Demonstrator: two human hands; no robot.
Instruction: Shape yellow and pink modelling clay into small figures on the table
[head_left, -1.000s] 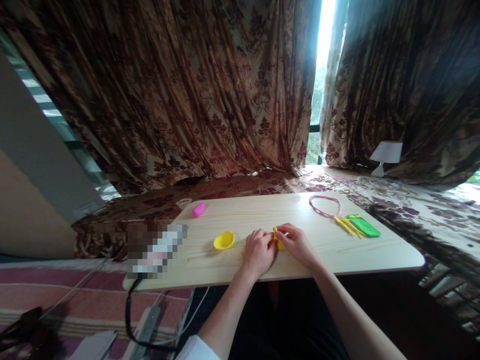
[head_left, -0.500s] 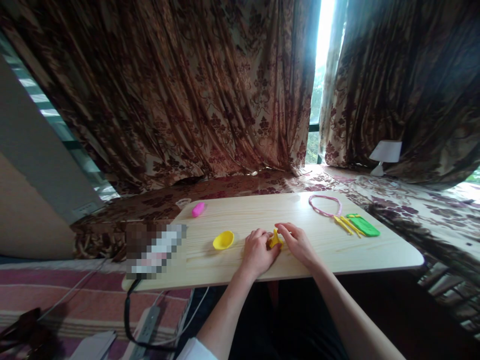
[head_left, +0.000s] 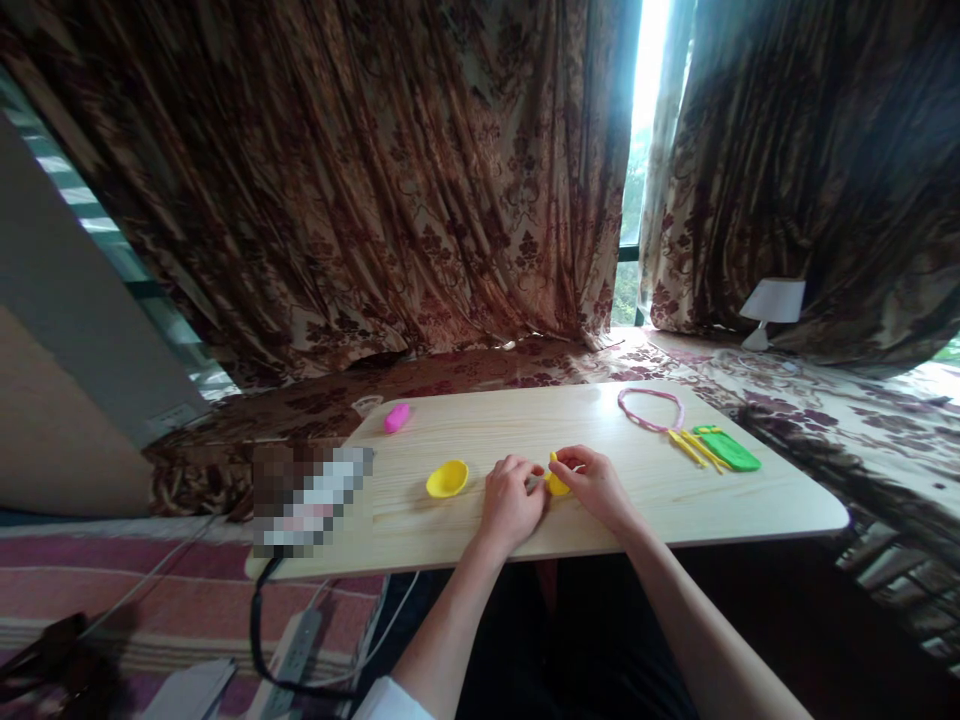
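Observation:
A lump of yellow modelling clay (head_left: 557,485) with a thin raised part is on the table between my hands. My right hand (head_left: 596,487) pinches this upright part between thumb and fingertips. My left hand (head_left: 514,500) rests on the tabletop just left of the lump, fingers curved and apart from the thumb, with nothing visible between them. Whether its thumb tip touches the clay is hard to tell. Farther left sits a shallow yellow clay bowl (head_left: 447,480), apart from both hands.
Pink clay (head_left: 397,418) lies at the table's (head_left: 517,415) back left. To the right are a pink twisted loop (head_left: 649,393), yellow modelling tools (head_left: 696,450) and a green flat piece (head_left: 726,450). A blurred-out object (head_left: 319,503) covers the left edge; a lamp (head_left: 772,302) stands beyond.
My left fingers have drawn slightly back left from the yellow clay. My right fingertips have closed around its raised part, which looks narrower now.

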